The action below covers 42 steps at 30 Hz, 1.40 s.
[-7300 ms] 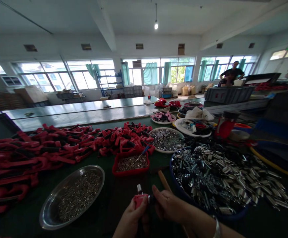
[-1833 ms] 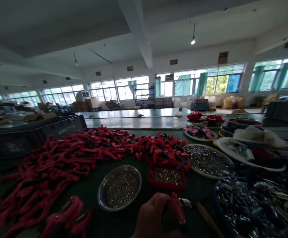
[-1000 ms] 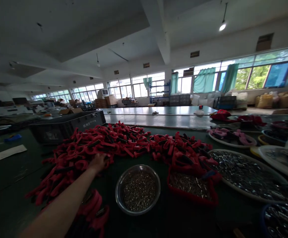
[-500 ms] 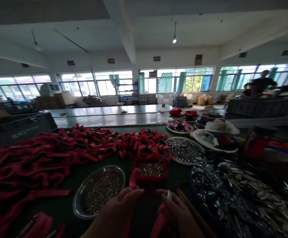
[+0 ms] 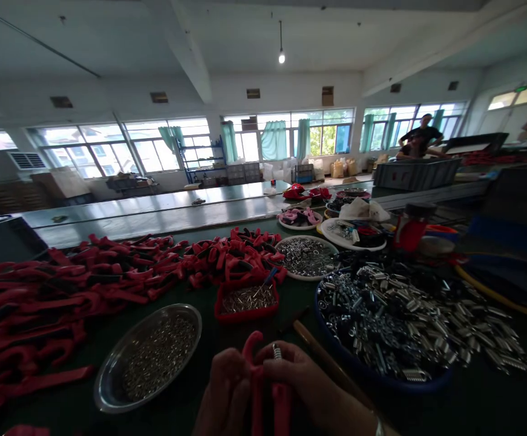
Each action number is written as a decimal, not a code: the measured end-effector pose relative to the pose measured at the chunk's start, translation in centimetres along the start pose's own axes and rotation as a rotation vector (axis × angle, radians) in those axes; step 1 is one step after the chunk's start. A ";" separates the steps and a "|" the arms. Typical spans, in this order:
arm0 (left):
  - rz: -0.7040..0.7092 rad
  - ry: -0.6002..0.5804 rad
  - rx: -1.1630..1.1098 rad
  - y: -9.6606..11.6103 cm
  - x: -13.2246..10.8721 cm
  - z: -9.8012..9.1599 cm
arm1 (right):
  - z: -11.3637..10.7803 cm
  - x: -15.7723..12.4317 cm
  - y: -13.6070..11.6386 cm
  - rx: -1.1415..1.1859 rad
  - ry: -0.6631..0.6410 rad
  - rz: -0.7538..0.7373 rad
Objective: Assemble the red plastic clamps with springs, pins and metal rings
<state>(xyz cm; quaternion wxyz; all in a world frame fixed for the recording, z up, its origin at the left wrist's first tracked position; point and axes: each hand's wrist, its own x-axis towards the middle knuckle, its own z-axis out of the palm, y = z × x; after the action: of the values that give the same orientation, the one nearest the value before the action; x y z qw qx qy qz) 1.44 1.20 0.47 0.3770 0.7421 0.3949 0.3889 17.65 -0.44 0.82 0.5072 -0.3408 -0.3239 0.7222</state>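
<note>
My left hand (image 5: 227, 384) is closed round a red plastic handle part (image 5: 254, 348) whose hooked end sticks up between my hands. Close beside it, my right hand (image 5: 306, 378) grips a small metal coil spring (image 5: 276, 351) by thumb and fingers. A second red handle part (image 5: 282, 402) hangs beneath the right fingers, partly hidden by them. The right fingertips meet the first handle part. Ahead stands a red tray (image 5: 247, 316) of small metal pins. To the left is a steel bowl (image 5: 104, 378) with many small metal pieces.
Red handle parts (image 5: 122, 266) are heaped across the left and middle. On the right a blue basin (image 5: 431, 384) overflows with springs (image 5: 454, 315). A wooden-handled tool (image 5: 320, 351) lies before it. White plates (image 5: 306, 277) of parts stand behind. A person (image 5: 422, 136) is at the back right.
My hands have come together, bringing the spring and the second handle part up against the first handle part. The view has turned to the right.
</note>
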 end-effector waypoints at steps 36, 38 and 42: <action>-0.612 0.216 -0.595 3.0 0.9 4.1 | 0.1 -1.9 -0.1 -0.939 0.414 -0.496; -0.579 0.212 -0.598 3.2 1.2 3.9 | 0.1 -1.9 0.1 -0.909 0.414 -0.489; -0.529 0.227 -0.646 3.5 1.6 3.6 | 0.5 -2.1 0.1 -0.781 0.391 -0.486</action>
<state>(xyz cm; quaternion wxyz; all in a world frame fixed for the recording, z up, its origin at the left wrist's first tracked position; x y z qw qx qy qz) 6.26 0.27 2.44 0.6307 0.4116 0.4686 0.4617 17.67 -2.54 1.36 0.5468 -0.5489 -0.5390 0.3305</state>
